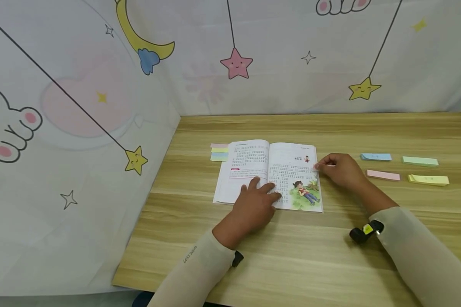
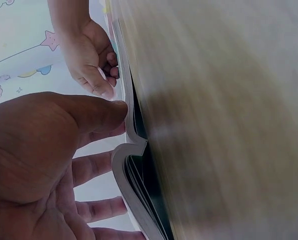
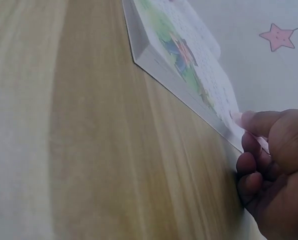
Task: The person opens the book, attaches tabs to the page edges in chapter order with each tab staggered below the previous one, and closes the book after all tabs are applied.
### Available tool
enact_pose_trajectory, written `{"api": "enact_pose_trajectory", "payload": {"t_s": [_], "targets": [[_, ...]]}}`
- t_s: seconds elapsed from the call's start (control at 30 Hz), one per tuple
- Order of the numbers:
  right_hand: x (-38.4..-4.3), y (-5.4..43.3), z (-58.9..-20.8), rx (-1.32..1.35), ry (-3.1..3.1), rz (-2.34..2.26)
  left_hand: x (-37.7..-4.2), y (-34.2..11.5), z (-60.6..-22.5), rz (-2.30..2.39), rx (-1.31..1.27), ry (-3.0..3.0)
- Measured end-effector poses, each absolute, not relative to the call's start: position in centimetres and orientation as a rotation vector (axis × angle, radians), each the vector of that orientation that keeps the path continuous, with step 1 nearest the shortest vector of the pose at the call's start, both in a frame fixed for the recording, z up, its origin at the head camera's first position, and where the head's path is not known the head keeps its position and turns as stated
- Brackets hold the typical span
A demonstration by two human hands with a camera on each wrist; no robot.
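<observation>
The right hand (image 1: 341, 171) pinches a pinkish slip (image 3: 263, 143) at the right edge of the open book (image 1: 292, 155). The left hand (image 1: 255, 205), fingers spread, rests across its lower middle.

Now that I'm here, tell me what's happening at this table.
A person's left hand rests spread across an open book. Their right hand pinches what looks like a pink strip at the outer edge of the right page. Colored tabs stick out past the left page; four sticky-note pads lie to the right.
</observation>
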State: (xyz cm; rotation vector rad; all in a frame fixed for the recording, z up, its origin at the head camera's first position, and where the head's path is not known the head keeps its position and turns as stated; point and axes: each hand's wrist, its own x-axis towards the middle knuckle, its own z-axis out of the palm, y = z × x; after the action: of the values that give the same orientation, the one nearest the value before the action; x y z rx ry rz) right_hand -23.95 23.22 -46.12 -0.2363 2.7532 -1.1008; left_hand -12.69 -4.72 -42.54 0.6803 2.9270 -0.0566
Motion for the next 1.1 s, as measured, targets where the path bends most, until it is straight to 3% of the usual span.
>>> {"api": "enact_pose_trajectory", "payload": {"t_s": [1.1], "targets": [[-24.62,22.67,-46.20,-0.259,2.751,-1.039,-12.72,-4.62,-42.67,-0.062,0.664,2.925]]}}
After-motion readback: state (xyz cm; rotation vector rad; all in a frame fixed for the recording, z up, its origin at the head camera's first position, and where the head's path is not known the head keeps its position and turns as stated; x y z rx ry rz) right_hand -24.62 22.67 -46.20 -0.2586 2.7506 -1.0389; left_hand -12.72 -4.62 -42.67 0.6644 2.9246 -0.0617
